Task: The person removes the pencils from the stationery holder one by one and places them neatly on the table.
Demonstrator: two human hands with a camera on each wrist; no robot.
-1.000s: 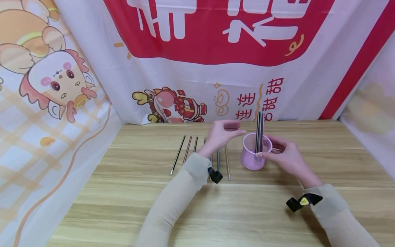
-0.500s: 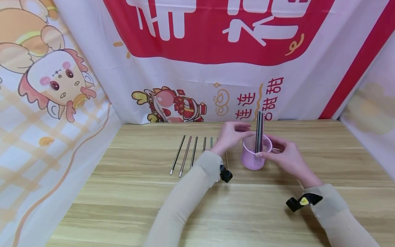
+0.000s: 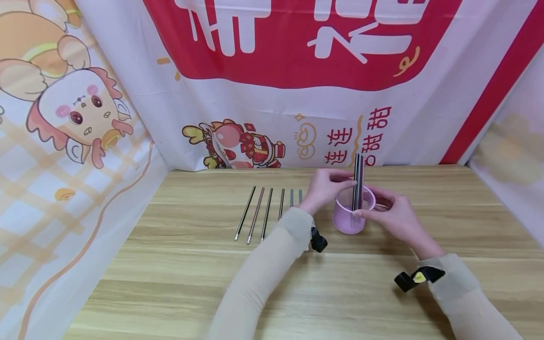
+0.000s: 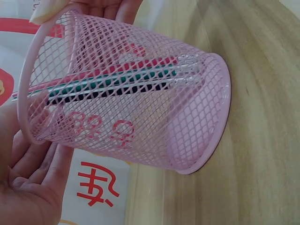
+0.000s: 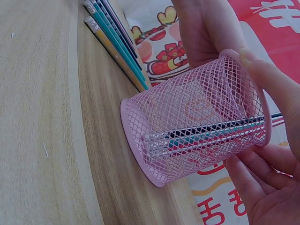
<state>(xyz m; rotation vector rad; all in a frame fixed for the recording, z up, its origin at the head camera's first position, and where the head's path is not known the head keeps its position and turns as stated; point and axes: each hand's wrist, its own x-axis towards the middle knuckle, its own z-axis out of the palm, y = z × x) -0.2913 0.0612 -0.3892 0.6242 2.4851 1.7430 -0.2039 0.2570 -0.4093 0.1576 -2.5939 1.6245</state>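
Observation:
A pink mesh pen holder (image 3: 346, 224) stands on the wooden table, with a small bunch of pencils (image 3: 358, 172) leaning inside, their ends at its bottom. My right hand (image 3: 393, 212) grips its right side, thumb in front and fingers behind. In the right wrist view the right thumb (image 5: 260, 70) lies over the rim. My left hand (image 3: 325, 189) is at the rim's left, its thumb tip by the pencils and its fingers loosely extended, apart from the thumb. The left wrist view shows the left fingers (image 4: 35, 171) outside the mesh; what they touch is unclear.
Several loose pencils (image 3: 267, 215) lie in a row to the left, some partly hidden by the left arm. Their ends, one yellow pencil (image 5: 110, 47) among them, show in the right wrist view. A printed cloth (image 3: 297, 123) hangs behind the table (image 3: 182, 264).
My left hand has moved right, from above the loose pencils to the pen holder's rim and the pencils in it. My right hand and the pen holder have stayed in place.

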